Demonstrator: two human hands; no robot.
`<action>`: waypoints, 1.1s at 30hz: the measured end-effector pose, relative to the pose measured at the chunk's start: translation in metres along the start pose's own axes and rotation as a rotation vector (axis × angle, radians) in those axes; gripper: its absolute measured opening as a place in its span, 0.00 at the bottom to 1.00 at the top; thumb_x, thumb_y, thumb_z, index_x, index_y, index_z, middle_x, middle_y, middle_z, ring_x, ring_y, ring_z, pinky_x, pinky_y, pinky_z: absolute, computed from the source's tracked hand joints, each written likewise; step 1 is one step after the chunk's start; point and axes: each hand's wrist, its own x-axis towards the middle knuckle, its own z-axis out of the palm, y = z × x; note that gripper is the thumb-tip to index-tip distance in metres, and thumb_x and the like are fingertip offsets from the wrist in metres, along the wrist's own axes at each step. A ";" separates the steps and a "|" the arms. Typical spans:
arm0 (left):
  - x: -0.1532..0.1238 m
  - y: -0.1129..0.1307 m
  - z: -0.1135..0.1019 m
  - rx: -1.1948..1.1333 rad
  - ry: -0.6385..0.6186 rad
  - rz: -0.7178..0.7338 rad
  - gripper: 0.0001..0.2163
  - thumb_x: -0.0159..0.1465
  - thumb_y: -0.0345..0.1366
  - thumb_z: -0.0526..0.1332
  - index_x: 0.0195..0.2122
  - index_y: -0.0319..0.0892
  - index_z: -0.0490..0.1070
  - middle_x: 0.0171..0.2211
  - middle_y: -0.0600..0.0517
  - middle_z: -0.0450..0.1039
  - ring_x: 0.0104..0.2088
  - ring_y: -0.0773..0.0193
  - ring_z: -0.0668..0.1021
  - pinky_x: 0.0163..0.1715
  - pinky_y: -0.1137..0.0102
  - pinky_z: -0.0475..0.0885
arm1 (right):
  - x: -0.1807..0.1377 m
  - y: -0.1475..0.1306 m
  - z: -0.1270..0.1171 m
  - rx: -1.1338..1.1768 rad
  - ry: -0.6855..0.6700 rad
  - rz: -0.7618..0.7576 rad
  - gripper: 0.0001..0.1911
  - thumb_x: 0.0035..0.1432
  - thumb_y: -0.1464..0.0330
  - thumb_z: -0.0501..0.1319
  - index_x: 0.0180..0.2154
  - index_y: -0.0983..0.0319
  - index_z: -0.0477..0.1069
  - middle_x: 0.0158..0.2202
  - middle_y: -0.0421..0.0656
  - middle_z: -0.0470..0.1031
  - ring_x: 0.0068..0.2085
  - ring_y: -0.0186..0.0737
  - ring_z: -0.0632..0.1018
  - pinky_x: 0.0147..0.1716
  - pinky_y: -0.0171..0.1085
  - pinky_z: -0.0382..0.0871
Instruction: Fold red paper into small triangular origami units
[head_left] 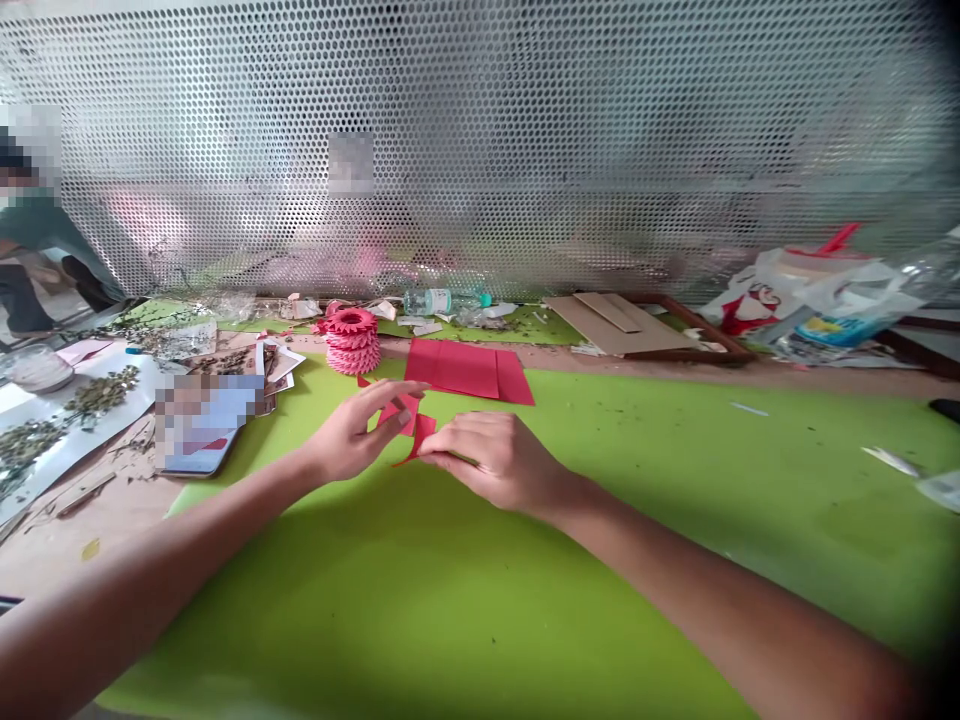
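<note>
My right hand (495, 455) pinches a small folded piece of red paper (425, 430) between thumb and fingers. To its left, my left hand (360, 430) is open, thumb and fingers apart, over other small red paper pieces (390, 412); whether it touches them I cannot tell. Just beyond the hands, larger red paper sheets (469, 370) lie overlapping on the green mat (420, 590). A stacked ring of folded pink and red paper (352, 342) stands upright behind my left hand.
On the left lie a phone (206, 425) and white paper (112, 410) with dried plant bits. A plastic bottle (446, 300), cardboard (619, 325) and plastic bags (810, 300) line the back, before a perforated metal panel (480, 120). A person (45, 235) is at far left.
</note>
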 end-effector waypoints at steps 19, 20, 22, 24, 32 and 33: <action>-0.001 0.004 0.006 0.054 0.013 -0.190 0.07 0.64 0.37 0.62 0.32 0.42 0.79 0.32 0.52 0.81 0.33 0.63 0.80 0.33 0.73 0.70 | -0.001 0.010 -0.006 0.080 -0.018 0.231 0.08 0.64 0.63 0.60 0.38 0.58 0.76 0.35 0.43 0.81 0.34 0.40 0.79 0.33 0.37 0.70; -0.001 0.004 0.006 0.062 0.013 -0.190 0.07 0.64 0.36 0.62 0.33 0.42 0.79 0.32 0.52 0.81 0.33 0.63 0.80 0.33 0.73 0.70 | 0.000 0.010 -0.006 0.068 -0.014 0.250 0.07 0.64 0.63 0.60 0.38 0.58 0.76 0.35 0.43 0.81 0.33 0.40 0.79 0.32 0.37 0.70; -0.002 0.004 0.007 0.079 0.013 -0.188 0.07 0.64 0.35 0.61 0.33 0.42 0.79 0.32 0.52 0.81 0.32 0.63 0.80 0.33 0.73 0.70 | 0.000 0.008 -0.006 0.043 -0.005 0.285 0.07 0.63 0.64 0.60 0.38 0.59 0.76 0.34 0.43 0.81 0.31 0.39 0.78 0.30 0.36 0.69; -0.003 0.004 0.008 0.087 0.014 -0.181 0.07 0.64 0.34 0.61 0.34 0.41 0.79 0.32 0.52 0.81 0.32 0.63 0.80 0.33 0.74 0.71 | 0.000 0.007 -0.005 0.016 0.005 0.289 0.07 0.64 0.65 0.60 0.37 0.59 0.76 0.33 0.43 0.81 0.30 0.39 0.78 0.29 0.36 0.68; -0.005 0.007 0.010 0.137 0.032 -0.138 0.07 0.64 0.31 0.60 0.34 0.42 0.79 0.33 0.54 0.82 0.32 0.65 0.81 0.32 0.75 0.72 | 0.001 0.001 -0.001 -0.112 0.095 0.218 0.04 0.62 0.71 0.61 0.35 0.62 0.75 0.31 0.43 0.81 0.29 0.37 0.78 0.29 0.35 0.71; -0.005 0.009 0.010 0.139 0.037 -0.119 0.07 0.63 0.30 0.60 0.35 0.42 0.80 0.34 0.54 0.82 0.33 0.64 0.81 0.33 0.75 0.73 | 0.001 0.000 -0.001 -0.123 0.104 0.208 0.04 0.61 0.72 0.61 0.35 0.62 0.75 0.31 0.43 0.80 0.30 0.38 0.79 0.29 0.35 0.71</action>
